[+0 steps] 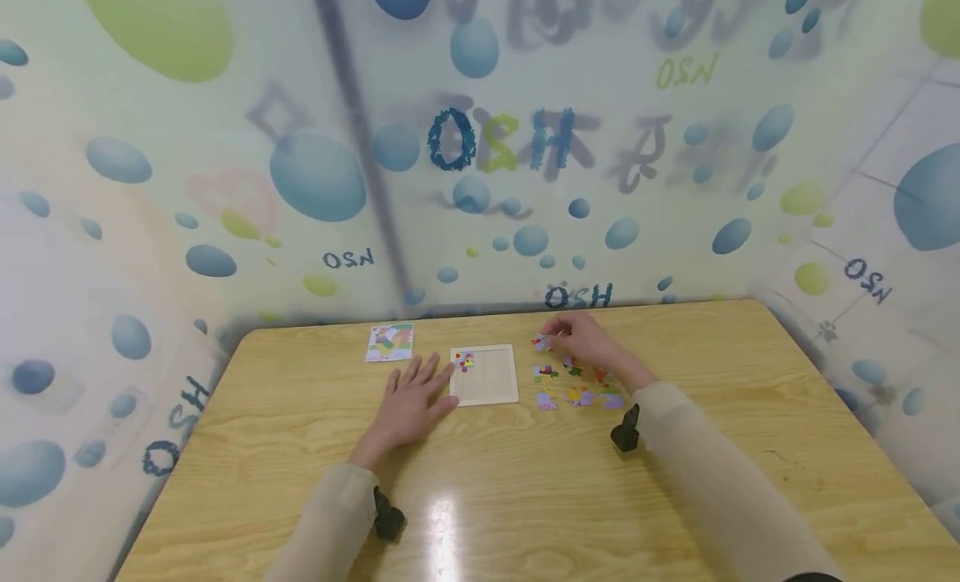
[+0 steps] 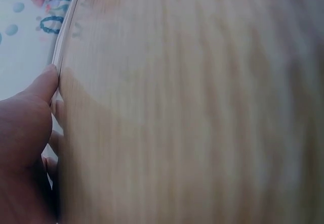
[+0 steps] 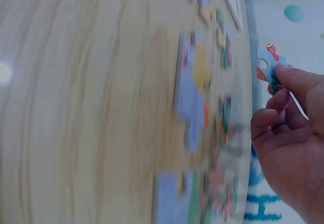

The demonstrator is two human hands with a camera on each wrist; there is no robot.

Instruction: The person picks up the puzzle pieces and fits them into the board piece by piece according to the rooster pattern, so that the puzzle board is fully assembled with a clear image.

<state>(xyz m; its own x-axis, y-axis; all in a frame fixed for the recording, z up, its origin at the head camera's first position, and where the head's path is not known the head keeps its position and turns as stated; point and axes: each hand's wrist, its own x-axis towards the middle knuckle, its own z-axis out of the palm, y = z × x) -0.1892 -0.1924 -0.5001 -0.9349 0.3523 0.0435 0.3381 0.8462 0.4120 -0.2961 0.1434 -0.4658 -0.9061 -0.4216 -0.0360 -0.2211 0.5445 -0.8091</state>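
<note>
My right hand pinches a jigsaw piece between thumb and fingertips, above the far side of the table. The piece is light blue with red and green parts. Fingers spread, my left hand lies on the wooden table, its fingertips and thumb right at the left edge of a pale square puzzle tray. One colourful piece sits in the tray's upper left corner. Below my right hand, several loose jigsaw pieces are spread in rows to the right of the tray.
A square picture card lies beyond my left hand, left of the tray. The wooden table ends at a patterned wall close behind these things. Dark wrist cameras are strapped at both sleeves.
</note>
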